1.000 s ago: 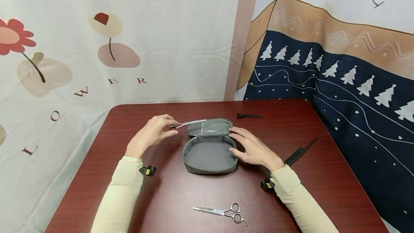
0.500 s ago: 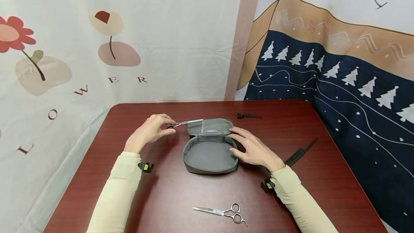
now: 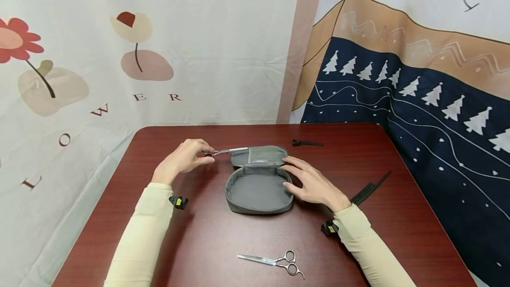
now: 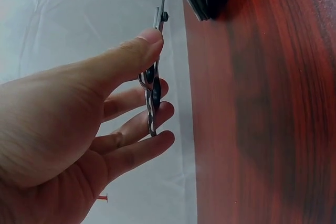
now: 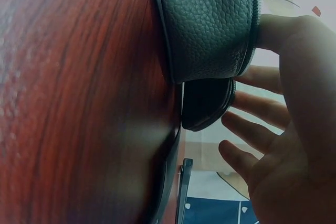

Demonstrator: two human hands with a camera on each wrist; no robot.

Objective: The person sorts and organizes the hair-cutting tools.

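My left hand [image 3: 181,159] pinches a pair of silver scissors [image 3: 231,150] by the handles, with their blades pointing right toward the case's lid. In the left wrist view, thumb and fingers meet on the scissor handles [image 4: 149,98]. A grey zip case [image 3: 260,210] stands unzipped mid-table, its lid [image 3: 270,155] folded back. My right hand [image 3: 314,184] touches the right side of the case with spread, relaxed fingers. In the right wrist view, the thumb is at the zipper edge of the base [image 5: 207,24] and the fingers lie near the lid [image 5: 207,103].
Another pair of scissors [image 3: 271,261] lies near the front of the red-brown table [image 3: 207,234]. A black hair clip [image 3: 307,143] is at the back. Beside my right wrist lies a black comb [image 3: 368,189]. Printed curtains [image 3: 223,48] hang behind the table.
My left hand has shifted slightly left and back, drawing the scissors left so less of their blades overlaps the lid. My right hand and the case have stayed in place.
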